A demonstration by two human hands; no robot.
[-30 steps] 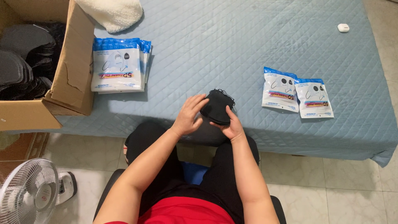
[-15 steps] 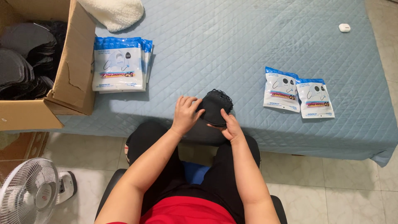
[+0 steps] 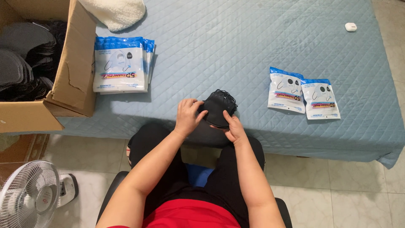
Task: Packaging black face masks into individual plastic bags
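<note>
Both hands hold a stack of black face masks at the near edge of a blue quilted bed.

The left hand [image 3: 188,116] has its fingers curled over the left side of the black masks [image 3: 217,108], while the right hand [image 3: 234,126] grips them from below, thumb pressed on top; both sets of fingers are closed on the stack. The masks sit just above the bed [image 3: 253,50] edge, over the person's lap. To the left lies a pile of packaged masks [image 3: 120,64] beside an open cardboard box [image 3: 74,80] of dark masks. Two sealed packets [image 3: 303,96] lie to the right, well apart from the hands. A white fan [image 3: 27,200] stands on the floor.
</note>
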